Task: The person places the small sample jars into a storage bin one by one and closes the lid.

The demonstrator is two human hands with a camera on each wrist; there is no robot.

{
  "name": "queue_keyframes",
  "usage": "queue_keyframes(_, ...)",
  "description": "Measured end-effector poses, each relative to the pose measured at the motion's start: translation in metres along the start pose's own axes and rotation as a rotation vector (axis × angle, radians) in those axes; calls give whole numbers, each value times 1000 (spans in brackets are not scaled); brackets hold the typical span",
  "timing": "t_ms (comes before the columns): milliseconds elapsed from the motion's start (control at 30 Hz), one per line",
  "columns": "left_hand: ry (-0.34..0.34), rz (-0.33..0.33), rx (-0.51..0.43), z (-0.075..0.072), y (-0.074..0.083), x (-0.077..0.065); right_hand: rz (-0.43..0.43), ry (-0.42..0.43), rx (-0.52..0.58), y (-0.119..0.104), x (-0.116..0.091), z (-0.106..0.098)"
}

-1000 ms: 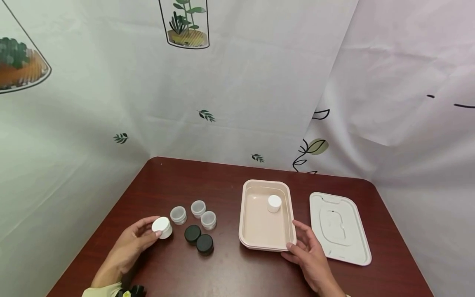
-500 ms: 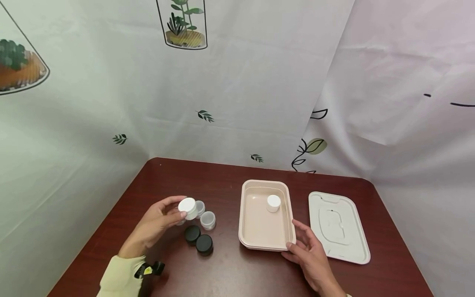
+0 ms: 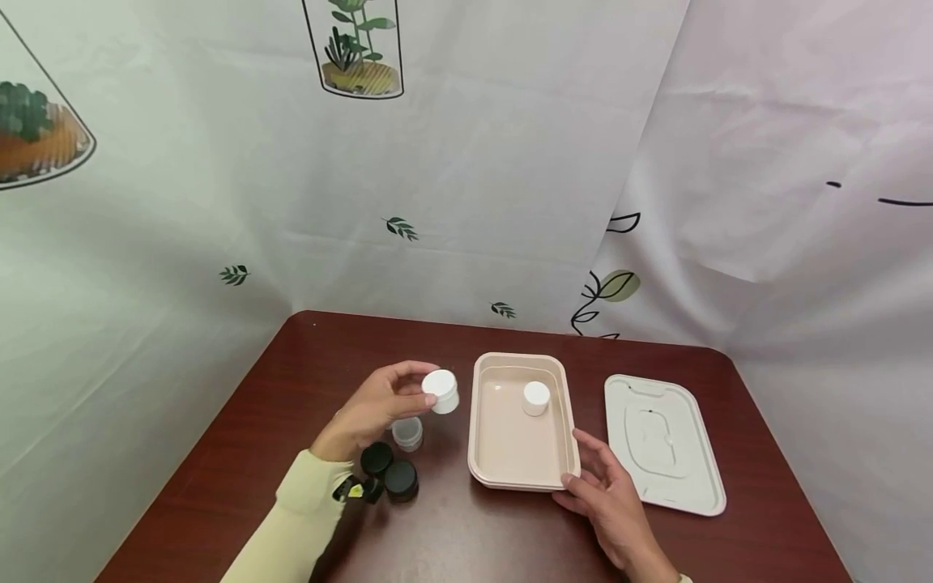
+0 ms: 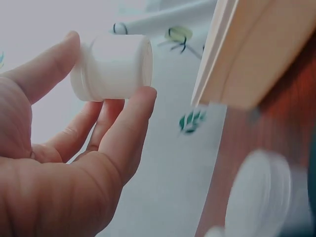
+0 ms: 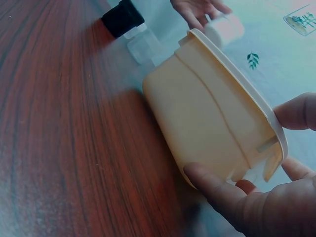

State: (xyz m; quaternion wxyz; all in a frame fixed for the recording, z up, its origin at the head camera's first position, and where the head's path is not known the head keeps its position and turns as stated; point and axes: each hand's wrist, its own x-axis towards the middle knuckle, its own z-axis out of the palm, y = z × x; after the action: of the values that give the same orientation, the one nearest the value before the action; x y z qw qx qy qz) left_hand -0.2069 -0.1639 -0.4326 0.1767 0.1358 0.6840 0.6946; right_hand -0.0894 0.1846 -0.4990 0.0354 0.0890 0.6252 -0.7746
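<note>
My left hand (image 3: 381, 409) holds a small white screw-lid jar (image 3: 441, 392) in the air, just left of a beige plastic tub (image 3: 510, 449). The left wrist view shows the jar (image 4: 116, 66) turned sideways between thumb and fingertips. Inside the tub, toward its far right, stands another white jar (image 3: 535, 398). My right hand (image 3: 608, 510) grips the tub's near right corner. In the right wrist view, one digit bears on the rim and another reaches down the outer wall of the tub (image 5: 212, 113).
A frosted clear jar (image 3: 408, 435) stands under my left forearm, with others mostly hidden behind the hand. Two black jars (image 3: 402, 481) sit just nearer. To the right, a flat white lid (image 3: 665, 445) lies on the dark red table (image 3: 437, 542). A printed cloth hangs behind.
My left hand has carried the white jar rightward and up, from left of the clear jars to beside the tub. The right hand keeps its grip on the tub's corner.
</note>
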Motion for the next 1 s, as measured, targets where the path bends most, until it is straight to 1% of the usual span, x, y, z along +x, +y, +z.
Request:
queue_keyframes(67,-26,-7,-12,11,1,10,1,3,1,0,0,0)
queue_keyframes(200,-58,-33,8,34,1,27,7,8,6,-1,0,1)
queue_keyframes(367,-75,-38,99,61,-1,47,16,7,6,-2,0,2)
queue_keyframes(500,-104,-11,217,81,-4,61,21,2,4,-2,0,2)
queue_keyframes(700,-159,6,449,105,-9,79,24,-9,8,-2,2,1)
queue_keyframes(867,-194,6,604,118,-14,88,27,-17,23,-2,2,0)
queue_keyframes(1000,-191,-4,706,128,-17,92,27,-16,33,-2,1,-1)
